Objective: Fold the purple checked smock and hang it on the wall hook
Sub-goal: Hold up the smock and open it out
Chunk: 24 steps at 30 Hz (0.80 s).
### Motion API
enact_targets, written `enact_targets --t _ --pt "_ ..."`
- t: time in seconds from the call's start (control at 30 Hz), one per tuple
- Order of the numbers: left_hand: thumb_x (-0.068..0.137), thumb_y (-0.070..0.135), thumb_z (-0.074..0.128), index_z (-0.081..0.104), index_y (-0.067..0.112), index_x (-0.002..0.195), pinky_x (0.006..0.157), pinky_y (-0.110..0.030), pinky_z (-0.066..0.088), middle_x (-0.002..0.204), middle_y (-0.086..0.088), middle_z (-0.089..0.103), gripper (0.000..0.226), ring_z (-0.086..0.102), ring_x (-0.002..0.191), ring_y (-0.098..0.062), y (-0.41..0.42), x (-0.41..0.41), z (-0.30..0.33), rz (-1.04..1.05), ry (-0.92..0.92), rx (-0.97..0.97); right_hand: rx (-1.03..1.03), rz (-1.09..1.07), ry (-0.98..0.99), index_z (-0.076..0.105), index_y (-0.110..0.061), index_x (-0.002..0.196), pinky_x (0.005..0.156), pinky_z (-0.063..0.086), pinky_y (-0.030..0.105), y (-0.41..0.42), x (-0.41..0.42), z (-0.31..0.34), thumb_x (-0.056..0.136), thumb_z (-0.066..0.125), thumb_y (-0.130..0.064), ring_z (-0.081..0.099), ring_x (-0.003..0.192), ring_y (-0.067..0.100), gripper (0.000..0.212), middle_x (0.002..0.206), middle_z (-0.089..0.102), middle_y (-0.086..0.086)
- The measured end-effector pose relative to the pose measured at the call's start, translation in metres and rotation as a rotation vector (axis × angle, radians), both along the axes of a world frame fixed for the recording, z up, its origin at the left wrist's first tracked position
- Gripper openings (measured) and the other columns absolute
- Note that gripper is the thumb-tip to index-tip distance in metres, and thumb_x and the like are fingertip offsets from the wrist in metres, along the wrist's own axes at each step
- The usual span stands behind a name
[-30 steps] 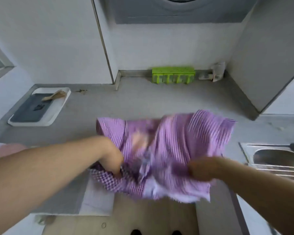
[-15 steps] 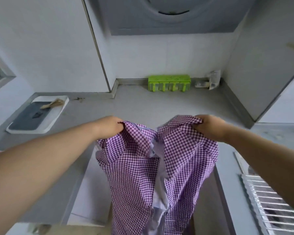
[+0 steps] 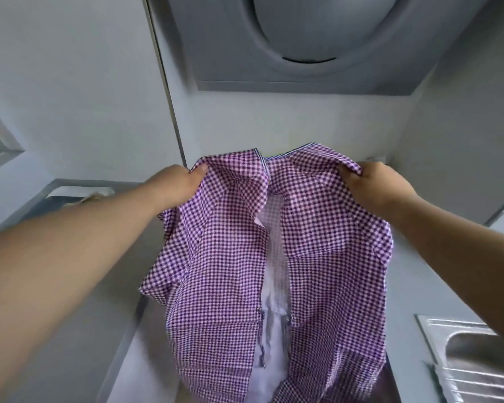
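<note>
The purple checked smock [image 3: 221,257] hangs in the air in front of me, open down its middle with its pale inner side showing. My left hand [image 3: 178,184] grips its upper left corner, thumb on top of the cloth. At the upper right corner my right hand [image 3: 373,184] pinches the fabric. Both hands hold the top edge at about the same height, above the grey counter. The lower hem drops out of the bottom of the frame. No wall hook is in view.
A grey extractor hood [image 3: 317,45] hangs overhead. A steel sink [image 3: 477,362] lies at the lower right. A white tray [image 3: 79,193] sits on the grey counter [image 3: 79,330] behind my left forearm. White walls close in the corner.
From a bunched heap at counter level, the smock has been lifted by its top corners and now hangs open. Both hands rose and moved apart, and the view tilted upward.
</note>
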<state>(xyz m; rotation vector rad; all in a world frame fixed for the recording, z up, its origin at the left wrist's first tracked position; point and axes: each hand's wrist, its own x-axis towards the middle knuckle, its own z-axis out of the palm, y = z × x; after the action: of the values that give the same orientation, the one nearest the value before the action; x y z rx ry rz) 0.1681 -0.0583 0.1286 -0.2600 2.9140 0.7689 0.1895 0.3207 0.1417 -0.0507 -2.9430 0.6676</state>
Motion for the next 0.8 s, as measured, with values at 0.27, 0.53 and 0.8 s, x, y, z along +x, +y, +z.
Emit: enact_targets --t 0.27,0.53,0.8 --pt "0.106 0.068 0.021 0.067 0.004 0.131 0.101 -0.036 0.046 0.127 -0.018 0.069 0.083 0.064 0.099 -0.027 -0.03 -0.08 0.0 -0.089 -0.005 0.015 0.154 -0.071 0.001 0.068 -0.016 0.102 0.077 0.049 0.038 -0.027 -0.06 0.006 0.105 0.029 -0.056 0.062 0.088 0.034 0.056 0.097 0.067 0.013" --pt "0.112 0.055 0.022 0.066 0.008 0.129 0.094 -0.031 0.041 0.114 -0.012 0.065 0.067 0.06 0.097 -0.023 -0.036 -0.134 -0.01 -0.172 0.03 0.052 0.16 -0.091 -0.014 0.054 -0.017 0.093 0.076 0.042 0.037 -0.031 -0.105 -0.003 0.099 0.036 -0.038 0.052 0.086 0.028 0.029 0.108 0.069 0.02" --pt "0.111 0.055 0.021 0.065 0.009 0.134 0.104 -0.036 0.043 0.127 -0.014 0.067 0.068 0.06 0.106 -0.024 -0.03 -0.184 -0.031 -0.175 -0.011 0.037 0.12 -0.013 -0.137 0.06 -0.018 0.132 0.097 0.048 0.041 -0.03 -0.165 -0.024 0.099 0.039 -0.029 0.062 0.116 0.034 0.041 0.129 0.067 0.016"
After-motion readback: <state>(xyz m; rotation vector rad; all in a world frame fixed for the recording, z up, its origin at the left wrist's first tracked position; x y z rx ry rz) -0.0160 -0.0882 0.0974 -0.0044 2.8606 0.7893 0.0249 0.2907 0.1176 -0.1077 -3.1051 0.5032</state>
